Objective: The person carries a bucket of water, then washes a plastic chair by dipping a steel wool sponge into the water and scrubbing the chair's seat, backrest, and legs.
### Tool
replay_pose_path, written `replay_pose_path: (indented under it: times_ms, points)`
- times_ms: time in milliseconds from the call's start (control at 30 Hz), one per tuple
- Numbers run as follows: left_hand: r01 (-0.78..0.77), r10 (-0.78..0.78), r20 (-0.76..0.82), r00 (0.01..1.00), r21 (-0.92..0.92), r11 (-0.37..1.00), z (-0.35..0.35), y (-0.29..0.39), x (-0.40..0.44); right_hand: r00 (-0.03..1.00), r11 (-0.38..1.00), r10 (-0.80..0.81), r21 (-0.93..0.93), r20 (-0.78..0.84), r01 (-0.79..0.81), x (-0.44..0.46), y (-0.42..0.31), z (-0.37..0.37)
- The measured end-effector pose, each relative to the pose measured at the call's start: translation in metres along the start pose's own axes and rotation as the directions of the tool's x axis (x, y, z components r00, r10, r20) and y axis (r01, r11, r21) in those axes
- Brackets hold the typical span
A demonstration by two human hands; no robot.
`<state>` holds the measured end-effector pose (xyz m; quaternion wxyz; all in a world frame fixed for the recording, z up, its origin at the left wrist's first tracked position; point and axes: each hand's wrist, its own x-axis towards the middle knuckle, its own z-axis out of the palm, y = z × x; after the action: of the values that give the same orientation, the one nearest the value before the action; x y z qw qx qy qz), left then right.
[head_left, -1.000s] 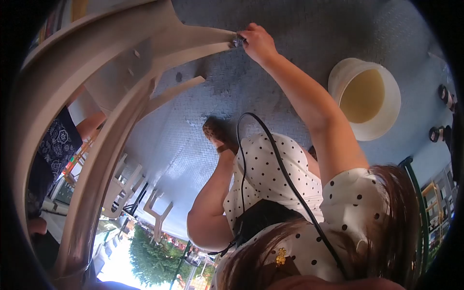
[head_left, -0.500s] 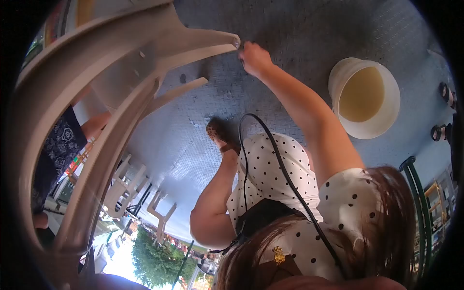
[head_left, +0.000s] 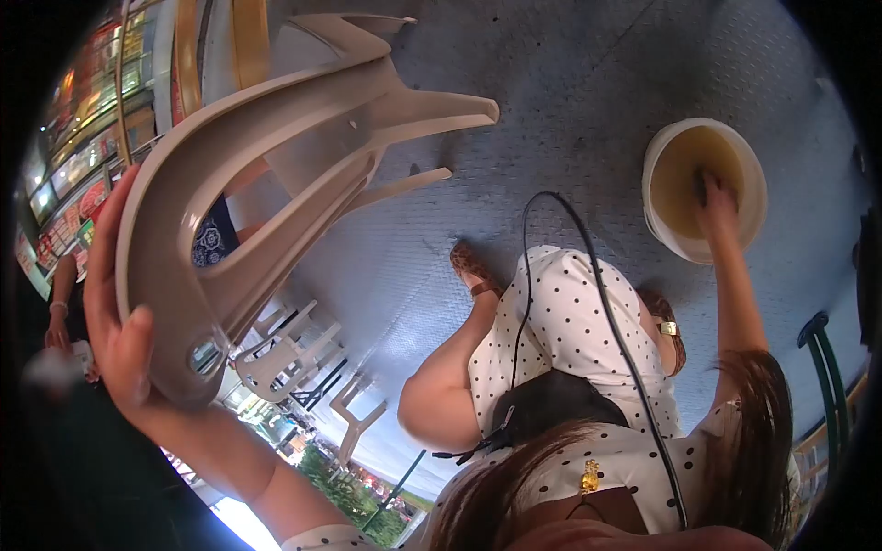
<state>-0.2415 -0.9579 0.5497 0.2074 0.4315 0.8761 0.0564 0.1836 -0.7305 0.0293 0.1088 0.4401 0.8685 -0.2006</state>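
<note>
A beige plastic chair (head_left: 156, 239) is tipped over on the left side of the head view, its legs pointing right. My left hand (head_left: 119, 344) grips the chair's edge at the near left, thumb on one side and fingers around the other. On the right stands a white bucket (head_left: 755, 197) holding cloudy yellowish water (head_left: 680, 174). Inside the bucket, my right hand (head_left: 718, 209) reaches down to the water, its fingers closed around a small dark thing (head_left: 703, 179) whose kind I cannot make out.
The floor (head_left: 570, 110) is grey-blue textured metal. More plastic chairs (head_left: 285, 354) stand beyond the tipped one. Another person's patterned dark clothing (head_left: 213, 239) shows through the chair, and another person's arm (head_left: 61, 308) is at far left. A green metal frame (head_left: 824, 367) stands at right.
My right hand has moved from the chair's leg tip into the bucket. The chair appears further right in view, and my left hand on its edge has come into sight.
</note>
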Motion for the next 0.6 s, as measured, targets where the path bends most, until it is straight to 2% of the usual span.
replay_pose_path:
  times_ms: [100,200,233,300,400,467,600]
  points:
    - [0.06,-0.061,-0.012,0.998,-0.105,0.993,-0.002,-0.005,-0.002,0.996,0.975,-0.083,-0.203,0.039,0.089,-0.002,0.025,0.062]
    - [0.105,-0.12,-0.034,0.992,-0.29,0.951,0.003,-0.002,0.0,0.946,0.996,0.077,0.019,0.314,-0.087,0.021,0.044,0.091]
    - [0.056,-0.088,-0.084,0.993,-0.326,0.944,0.007,0.0,-0.002,0.948,0.997,0.042,0.045,0.316,-0.059,0.023,0.042,0.077]
    - [0.075,-0.089,-0.159,0.983,-0.09,0.993,0.012,-0.014,-0.014,0.946,0.995,-0.037,0.097,0.321,0.006,0.014,0.004,0.038]
    - [0.104,-0.034,-0.359,0.933,0.176,0.979,0.033,-0.003,-0.021,0.992,0.976,-0.049,0.215,0.114,0.024,0.002,-0.025,-0.025]
    - [0.222,0.034,-0.419,0.907,0.546,0.808,0.044,0.006,-0.02,0.995,0.958,-0.026,0.287,0.1,-0.004,-0.001,-0.036,-0.064]
    - [0.198,0.11,-0.426,0.898,0.615,0.764,0.047,0.004,-0.028,0.995,0.895,0.077,0.436,0.068,-0.099,-0.017,-0.066,-0.155]
